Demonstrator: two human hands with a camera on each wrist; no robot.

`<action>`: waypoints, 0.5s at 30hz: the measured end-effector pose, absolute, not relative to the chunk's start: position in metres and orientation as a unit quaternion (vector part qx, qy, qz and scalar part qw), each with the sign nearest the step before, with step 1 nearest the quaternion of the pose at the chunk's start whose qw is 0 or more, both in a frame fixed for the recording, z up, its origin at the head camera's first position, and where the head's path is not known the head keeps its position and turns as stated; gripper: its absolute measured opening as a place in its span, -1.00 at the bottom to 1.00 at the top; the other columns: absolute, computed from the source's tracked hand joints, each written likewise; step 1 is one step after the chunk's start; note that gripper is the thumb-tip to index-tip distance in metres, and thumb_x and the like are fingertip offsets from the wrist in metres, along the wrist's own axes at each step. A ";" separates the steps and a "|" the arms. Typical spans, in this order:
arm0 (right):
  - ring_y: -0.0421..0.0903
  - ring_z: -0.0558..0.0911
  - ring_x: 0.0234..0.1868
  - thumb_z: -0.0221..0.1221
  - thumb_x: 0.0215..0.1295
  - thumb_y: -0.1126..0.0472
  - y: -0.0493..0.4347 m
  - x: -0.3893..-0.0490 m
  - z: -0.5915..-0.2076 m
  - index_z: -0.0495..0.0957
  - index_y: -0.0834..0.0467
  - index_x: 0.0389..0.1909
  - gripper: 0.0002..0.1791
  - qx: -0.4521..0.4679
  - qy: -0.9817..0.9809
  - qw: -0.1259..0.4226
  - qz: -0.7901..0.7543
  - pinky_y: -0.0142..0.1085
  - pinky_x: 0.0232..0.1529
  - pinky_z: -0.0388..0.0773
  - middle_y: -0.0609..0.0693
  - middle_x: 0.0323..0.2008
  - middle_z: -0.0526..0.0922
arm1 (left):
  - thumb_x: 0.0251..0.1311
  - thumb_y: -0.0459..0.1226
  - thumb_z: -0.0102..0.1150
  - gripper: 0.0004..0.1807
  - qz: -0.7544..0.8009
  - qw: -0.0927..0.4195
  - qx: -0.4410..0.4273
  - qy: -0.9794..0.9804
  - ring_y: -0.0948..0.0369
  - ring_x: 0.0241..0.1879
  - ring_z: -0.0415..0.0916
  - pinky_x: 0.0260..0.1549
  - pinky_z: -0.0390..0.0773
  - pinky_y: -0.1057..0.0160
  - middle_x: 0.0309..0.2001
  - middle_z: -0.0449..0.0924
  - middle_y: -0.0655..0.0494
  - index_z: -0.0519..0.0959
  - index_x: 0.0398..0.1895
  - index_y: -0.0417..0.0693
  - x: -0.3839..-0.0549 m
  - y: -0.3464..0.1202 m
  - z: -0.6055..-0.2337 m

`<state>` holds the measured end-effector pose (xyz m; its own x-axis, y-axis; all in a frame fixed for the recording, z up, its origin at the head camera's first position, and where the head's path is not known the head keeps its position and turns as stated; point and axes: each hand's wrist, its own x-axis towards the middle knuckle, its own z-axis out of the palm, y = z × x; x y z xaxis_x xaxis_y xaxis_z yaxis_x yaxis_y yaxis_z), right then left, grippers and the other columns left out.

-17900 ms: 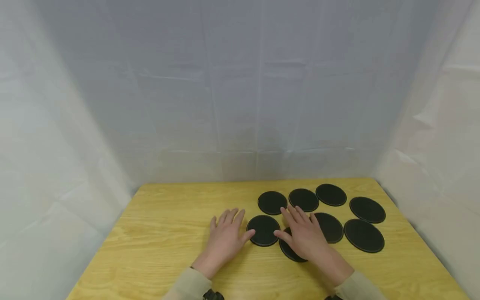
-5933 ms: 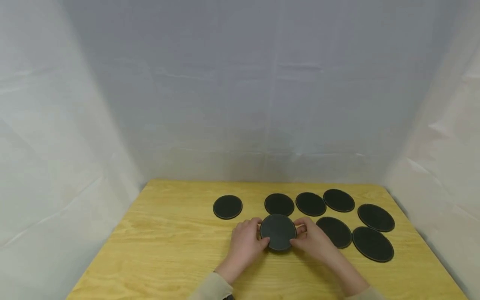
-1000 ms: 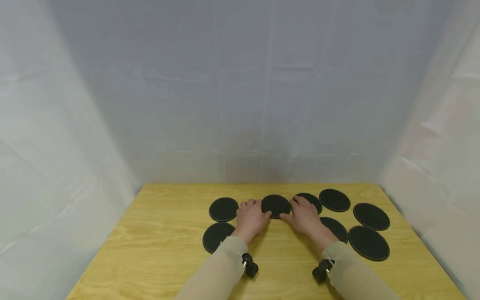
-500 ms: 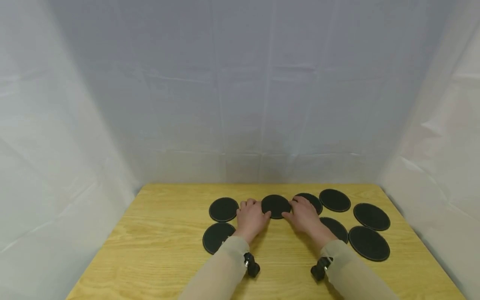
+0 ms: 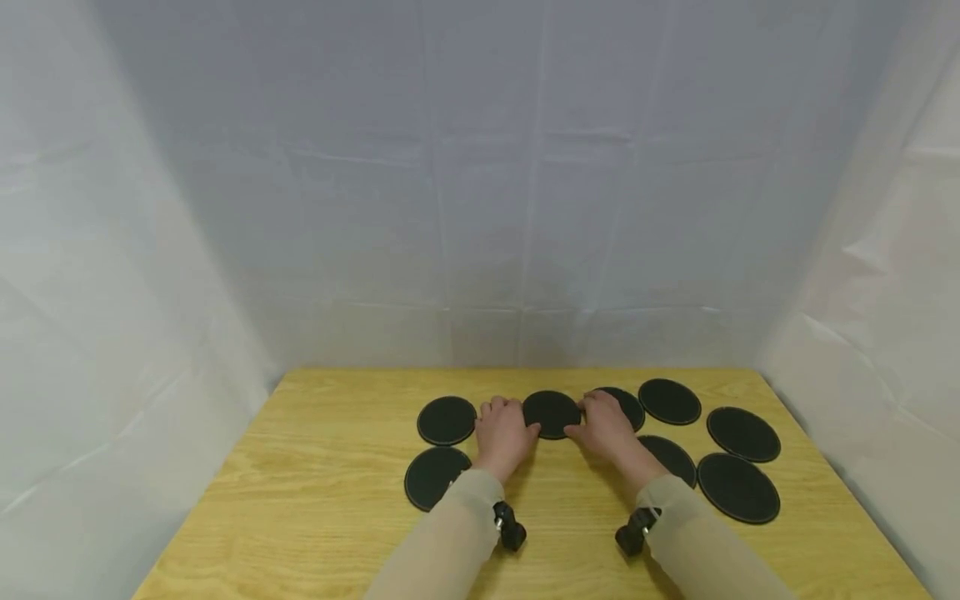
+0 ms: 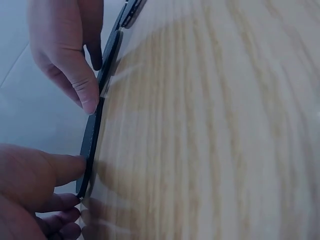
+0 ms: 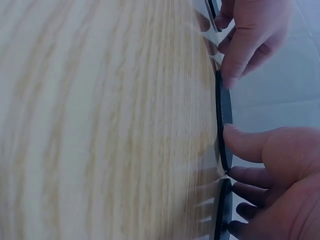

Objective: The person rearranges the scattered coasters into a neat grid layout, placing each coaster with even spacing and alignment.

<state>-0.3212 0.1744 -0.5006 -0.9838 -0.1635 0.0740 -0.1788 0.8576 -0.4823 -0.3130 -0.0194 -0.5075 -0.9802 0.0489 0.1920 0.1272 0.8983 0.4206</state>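
Observation:
A round black coaster (image 5: 552, 414) lies at the back middle of the wooden table, with both hands on it. My left hand (image 5: 504, 435) grips its left edge, thumb over the near rim and fingers along the side. On the opposite edge, my right hand (image 5: 609, 427) does the same, partly covering another coaster (image 5: 628, 403) behind it. Seen from the left wrist, the held coaster (image 6: 93, 132) is edge-on, flat against the tabletop. In the right wrist view, both thumbs touch its top face (image 7: 226, 107).
Two coasters lie left of the hands, a back one (image 5: 447, 420) and a nearer one (image 5: 433, 477) partly under the left sleeve (image 5: 457, 525). Several more spread to the right, including one (image 5: 738, 488) toward the table's (image 5: 300, 500) right edge. White sheeting (image 5: 480, 208) encloses the back and sides.
Earlier, two coasters moved to the left side, one behind the other; both hands carried the second. The hands then went to the back middle coaster; over the last second they barely shift.

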 end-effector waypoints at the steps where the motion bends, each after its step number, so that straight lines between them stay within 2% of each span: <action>1: 0.49 0.28 0.57 0.44 0.49 0.16 0.174 -0.321 -0.501 0.59 0.50 0.32 -0.41 0.086 -0.963 0.016 0.256 0.31 0.45 0.37 0.48 0.50 0.40 | 0.42 -0.03 0.51 -0.52 -0.226 0.090 -0.046 -0.969 -0.19 0.18 0.49 0.21 0.53 -0.24 0.17 0.61 -0.22 0.72 0.14 -0.23 -0.313 -0.020 -0.508; 4: 0.50 0.25 0.57 0.46 0.46 0.16 0.174 -0.321 -0.502 0.60 0.49 0.31 -0.41 0.077 -0.959 0.017 0.274 0.32 0.43 0.38 0.47 0.50 0.40 | 0.39 -0.05 0.54 -0.55 -0.236 0.096 -0.047 -0.966 -0.16 0.10 0.52 0.17 0.53 -0.16 0.07 0.64 -0.19 0.71 0.05 -0.24 -0.314 -0.021 -0.509; 8: 0.52 0.27 0.55 0.48 0.42 0.20 0.173 -0.317 -0.502 0.64 0.45 0.26 -0.46 0.069 -0.953 0.035 0.294 0.33 0.39 0.42 0.47 0.46 0.43 | 0.37 -0.07 0.57 -0.53 -0.250 0.115 -0.047 -0.960 -0.14 0.05 0.57 0.12 0.53 -0.12 0.00 0.68 -0.18 0.69 0.06 -0.27 -0.311 -0.021 -0.513; 12: 0.48 0.47 0.37 0.46 0.42 0.25 0.170 -0.311 -0.501 0.67 0.40 0.24 -0.52 0.058 -0.947 0.065 0.309 0.30 0.24 0.52 0.43 0.31 0.56 | 0.37 -0.11 0.56 -0.51 -0.269 0.135 -0.038 -0.953 -0.15 0.03 0.61 0.08 0.55 -0.10 -0.01 0.71 -0.21 0.67 0.12 -0.31 -0.307 -0.020 -0.517; 15: 0.34 0.62 0.17 0.44 0.44 0.26 0.166 -0.307 -0.499 0.64 0.38 0.30 -0.51 0.047 -0.939 0.074 0.332 0.22 0.11 0.60 0.35 0.18 0.63 | 0.37 -0.13 0.55 -0.52 -0.280 0.140 -0.033 -0.949 -0.15 0.01 0.62 0.06 0.56 -0.09 -0.01 0.72 -0.20 0.67 0.13 -0.31 -0.302 -0.019 -0.518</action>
